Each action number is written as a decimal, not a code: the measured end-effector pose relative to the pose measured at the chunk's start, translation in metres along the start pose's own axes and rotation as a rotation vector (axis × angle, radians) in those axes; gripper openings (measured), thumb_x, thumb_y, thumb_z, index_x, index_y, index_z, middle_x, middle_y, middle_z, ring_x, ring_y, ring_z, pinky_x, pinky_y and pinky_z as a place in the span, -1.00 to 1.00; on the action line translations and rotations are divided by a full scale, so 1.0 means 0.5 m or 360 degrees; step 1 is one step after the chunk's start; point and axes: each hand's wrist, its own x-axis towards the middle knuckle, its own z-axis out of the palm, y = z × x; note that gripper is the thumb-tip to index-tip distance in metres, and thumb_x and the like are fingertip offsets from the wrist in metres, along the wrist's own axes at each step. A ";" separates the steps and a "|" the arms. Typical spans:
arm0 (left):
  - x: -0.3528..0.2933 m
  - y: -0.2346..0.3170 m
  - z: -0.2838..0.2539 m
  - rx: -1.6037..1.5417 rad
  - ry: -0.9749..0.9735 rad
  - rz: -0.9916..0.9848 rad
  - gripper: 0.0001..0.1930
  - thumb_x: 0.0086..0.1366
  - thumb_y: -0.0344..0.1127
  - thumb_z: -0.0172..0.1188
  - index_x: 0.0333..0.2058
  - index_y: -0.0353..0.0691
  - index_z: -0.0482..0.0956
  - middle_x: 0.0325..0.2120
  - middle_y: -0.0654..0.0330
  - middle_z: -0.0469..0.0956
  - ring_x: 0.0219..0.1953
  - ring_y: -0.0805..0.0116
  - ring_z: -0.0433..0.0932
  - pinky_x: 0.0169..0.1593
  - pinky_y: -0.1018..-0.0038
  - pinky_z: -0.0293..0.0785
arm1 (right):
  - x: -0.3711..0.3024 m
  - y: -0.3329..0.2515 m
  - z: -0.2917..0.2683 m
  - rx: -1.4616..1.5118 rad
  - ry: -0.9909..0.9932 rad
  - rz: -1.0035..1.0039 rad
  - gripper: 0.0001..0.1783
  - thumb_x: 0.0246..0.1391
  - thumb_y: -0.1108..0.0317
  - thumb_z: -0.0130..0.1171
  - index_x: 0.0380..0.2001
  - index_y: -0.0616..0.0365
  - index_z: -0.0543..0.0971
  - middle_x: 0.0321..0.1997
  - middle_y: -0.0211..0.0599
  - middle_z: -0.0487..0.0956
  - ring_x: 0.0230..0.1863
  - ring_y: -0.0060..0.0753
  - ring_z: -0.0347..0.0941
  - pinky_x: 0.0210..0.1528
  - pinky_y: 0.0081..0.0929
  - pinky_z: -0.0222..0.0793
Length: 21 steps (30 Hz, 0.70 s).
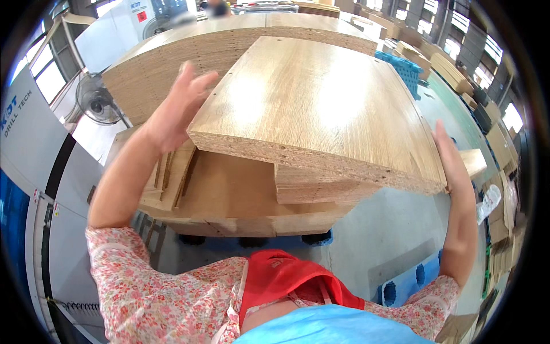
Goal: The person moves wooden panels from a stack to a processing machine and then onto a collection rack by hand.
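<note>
Wood-grain chipboard panels lie stacked in front of me, their rough particle edge facing me. My left hand is at the far left edge of the stack, thumb and fingers spread; whether the fingertips touch the edge I cannot tell. Along the right edge lies my right hand, flat with fingers stretched out, its palm side against or very near the panels. A smaller block of boards shows beneath the stack's front. Under that is a brown base board.
Behind stands a long, tall stack of chipboard. A fan and a white machine cabinet are on the left. Blue pallets sit low near me, and a blue basket stands at the far right.
</note>
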 end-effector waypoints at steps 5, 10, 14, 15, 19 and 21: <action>-0.045 -0.097 0.034 0.0686 0.0238 0.1394 0.00 0.10 0.47 -0.07 0.26 -0.27 0.08 0.27 -0.10 0.05 0.34 0.02 -0.04 0.32 0.10 -0.16 | 0.065 0.099 -0.114 0.0058 0.0580 -0.0503 -0.45 0.30 0.03 -0.27 0.10 0.27 0.36 0.06 -0.11 0.45 0.17 -0.27 0.32 0.22 -0.26 0.18; -0.018 -0.164 0.075 0.0710 0.0483 0.1712 -0.02 0.08 0.42 0.04 0.23 -0.28 0.09 0.26 -0.11 0.09 0.33 0.05 0.01 0.32 0.13 -0.08 | -0.025 0.134 0.033 0.0573 0.0743 -0.1466 -0.45 0.30 0.15 -0.26 0.12 0.46 0.23 0.18 0.02 0.34 0.21 -0.14 0.27 0.29 -0.29 0.12; -0.001 -0.175 0.102 0.0379 0.0753 0.1826 -0.16 0.16 0.16 0.16 0.23 -0.27 0.07 0.21 -0.11 0.17 0.28 0.09 0.14 0.27 0.16 0.13 | -0.109 0.107 0.171 -0.0123 0.1091 -0.1784 -0.33 0.27 -0.03 -0.25 0.09 0.46 0.25 0.16 0.03 0.36 0.19 -0.12 0.28 0.26 -0.28 0.14; 0.003 -0.175 0.113 0.0263 0.0807 0.1844 -0.17 0.16 0.10 0.21 0.23 -0.27 0.07 0.20 -0.11 0.19 0.27 0.12 0.17 0.26 0.18 0.17 | -0.110 0.104 0.172 -0.0187 0.1110 -0.1894 -0.30 0.26 -0.09 -0.24 0.08 0.46 0.25 0.15 0.03 0.37 0.18 -0.13 0.29 0.25 -0.28 0.15; 0.018 -0.184 0.129 0.0140 0.0748 0.1818 -0.14 0.15 0.04 0.25 0.27 -0.22 -0.01 0.21 -0.10 0.19 0.27 0.13 0.16 0.27 0.18 0.19 | -0.077 0.121 0.138 -0.0364 0.1110 -0.1879 -0.16 0.18 -0.24 -0.19 0.14 0.41 0.21 0.19 0.05 0.33 0.20 -0.14 0.27 0.27 -0.25 0.09; 0.023 -0.189 0.123 0.0288 0.0663 0.1791 -0.15 0.16 0.03 0.24 0.28 -0.18 -0.02 0.22 -0.09 0.17 0.28 0.12 0.14 0.26 0.15 0.19 | -0.066 0.134 0.121 -0.0435 0.1114 -0.1720 -0.05 0.09 -0.33 -0.10 0.19 0.37 0.17 0.24 0.06 0.27 0.20 -0.12 0.27 0.31 -0.24 0.01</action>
